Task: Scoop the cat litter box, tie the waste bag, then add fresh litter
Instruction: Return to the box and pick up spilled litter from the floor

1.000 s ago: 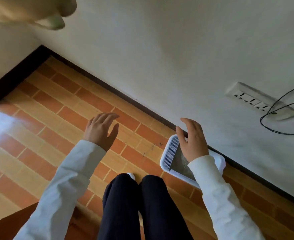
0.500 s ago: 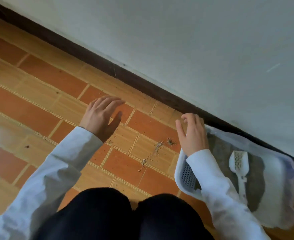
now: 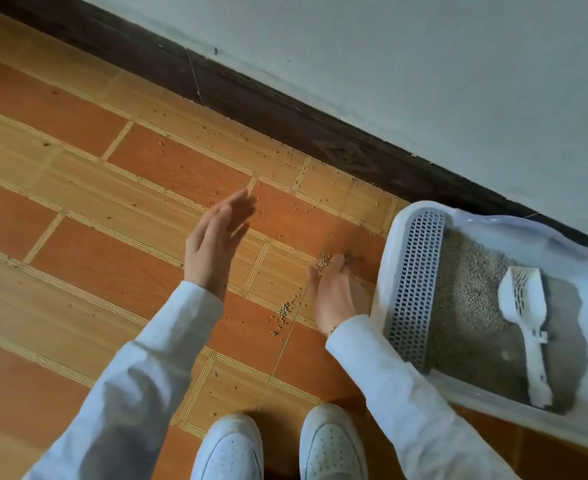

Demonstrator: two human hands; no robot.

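While the litter box (image 3: 407,216) sat on the tiled floor (image 3: 78,188) by the wall with its white scoop (image 3: 524,306) lying in the litter, left hand (image 3: 216,244) hovered flat open, right hand (image 3: 337,292) open over spilled granules (image 3: 285,313).

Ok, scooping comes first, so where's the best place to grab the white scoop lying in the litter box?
Probably the handle: the scoop lies flat on the litter, its slotted head toward the wall, its handle toward the near rim. The right hand can come from above and wrap its fingers around it.
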